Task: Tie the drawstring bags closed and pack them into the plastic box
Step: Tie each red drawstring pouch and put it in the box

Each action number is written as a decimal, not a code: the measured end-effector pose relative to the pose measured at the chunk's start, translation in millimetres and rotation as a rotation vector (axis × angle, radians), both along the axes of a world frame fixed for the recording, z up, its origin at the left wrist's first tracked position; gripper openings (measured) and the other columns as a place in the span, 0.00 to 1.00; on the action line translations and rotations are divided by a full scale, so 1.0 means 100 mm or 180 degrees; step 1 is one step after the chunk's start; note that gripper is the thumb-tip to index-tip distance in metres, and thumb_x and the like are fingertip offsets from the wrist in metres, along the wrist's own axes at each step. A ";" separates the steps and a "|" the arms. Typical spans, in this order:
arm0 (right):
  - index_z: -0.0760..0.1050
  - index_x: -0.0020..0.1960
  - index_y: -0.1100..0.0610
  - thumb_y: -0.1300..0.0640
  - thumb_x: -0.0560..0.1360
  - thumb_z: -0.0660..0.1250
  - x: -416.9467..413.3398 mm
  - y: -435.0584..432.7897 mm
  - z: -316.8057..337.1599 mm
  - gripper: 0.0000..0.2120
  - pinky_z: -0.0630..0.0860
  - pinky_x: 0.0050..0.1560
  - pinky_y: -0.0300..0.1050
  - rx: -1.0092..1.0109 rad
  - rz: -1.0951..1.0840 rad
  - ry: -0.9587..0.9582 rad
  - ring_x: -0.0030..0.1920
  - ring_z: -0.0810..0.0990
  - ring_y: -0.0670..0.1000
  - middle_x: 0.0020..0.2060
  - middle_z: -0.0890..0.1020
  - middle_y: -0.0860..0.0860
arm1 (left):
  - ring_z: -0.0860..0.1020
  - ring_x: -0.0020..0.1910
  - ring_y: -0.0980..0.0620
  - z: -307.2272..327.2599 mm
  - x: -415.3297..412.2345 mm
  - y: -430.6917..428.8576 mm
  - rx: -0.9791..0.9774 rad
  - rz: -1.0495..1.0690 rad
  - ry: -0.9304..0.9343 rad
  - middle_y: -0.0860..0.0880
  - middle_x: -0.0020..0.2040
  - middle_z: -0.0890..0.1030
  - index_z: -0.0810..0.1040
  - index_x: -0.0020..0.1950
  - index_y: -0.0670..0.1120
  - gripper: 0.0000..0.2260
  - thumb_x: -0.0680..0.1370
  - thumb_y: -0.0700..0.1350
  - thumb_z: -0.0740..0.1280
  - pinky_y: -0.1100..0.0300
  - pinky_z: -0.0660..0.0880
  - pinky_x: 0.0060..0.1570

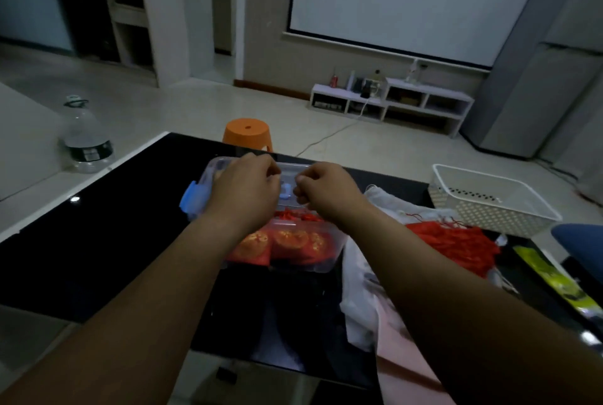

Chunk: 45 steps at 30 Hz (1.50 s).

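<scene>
Hovering close together but apart, left hand (244,189) and right hand (326,192) sit above the far half of the clear rectangular plastic box (329,252). Fingers of both are curled in toward the thumbs, pinch-like. Whether a cord runs between them: cannot tell, too thin or hidden.

In the box, red drawstring bags with gold print (287,241) are packed side by side against the near wall, cinched tops up. A pale blue plastic clip (191,197) sticks out at the box's left end, just beside the left wrist.

The box rests on a glossy black counter (114,241). To its right lies a crumpled white plastic bag (355,290), and beyond that a loose heap of red drawstring bags (453,241). A white perforated plastic basket (489,202) sits behind the heap at the counter's far right.

On the floor past the far edge stands a round orange plastic stool (248,132).
</scene>
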State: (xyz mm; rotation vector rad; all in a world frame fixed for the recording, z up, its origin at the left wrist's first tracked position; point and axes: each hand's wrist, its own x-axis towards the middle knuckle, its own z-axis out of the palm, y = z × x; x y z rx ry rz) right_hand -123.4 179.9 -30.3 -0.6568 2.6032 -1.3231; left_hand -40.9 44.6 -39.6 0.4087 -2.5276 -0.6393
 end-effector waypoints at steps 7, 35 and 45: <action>0.81 0.48 0.53 0.59 0.79 0.66 0.12 1.10 0.02 0.06 0.83 0.49 0.55 -0.0568 -0.0460 0.0507 0.44 0.85 0.50 0.41 0.86 0.49 | 0.77 0.52 0.51 -0.01 -0.23 0.87 0.0111 -0.0900 0.0468 0.52 0.52 0.77 0.81 0.55 0.50 0.06 0.82 0.46 0.65 0.48 0.77 0.53; 0.78 0.39 0.55 0.58 0.73 0.71 -0.05 2.24 -0.62 0.05 0.82 0.49 0.58 -0.0229 -0.1262 -0.0082 0.43 0.84 0.56 0.37 0.84 0.53 | 0.75 0.56 0.52 -0.60 -0.86 1.92 0.0237 -0.1681 -0.0671 0.52 0.62 0.74 0.74 0.66 0.51 0.13 0.82 0.51 0.65 0.54 0.76 0.56; 0.73 0.41 0.59 0.66 0.75 0.64 0.25 2.52 -0.21 0.06 0.77 0.37 0.40 -0.1596 0.0157 -0.1101 0.36 0.80 0.49 0.34 0.79 0.52 | 0.82 0.58 0.49 -0.38 -0.40 1.88 0.3505 -0.1663 -0.2040 0.46 0.60 0.85 0.79 0.70 0.49 0.34 0.79 0.73 0.55 0.56 0.75 0.55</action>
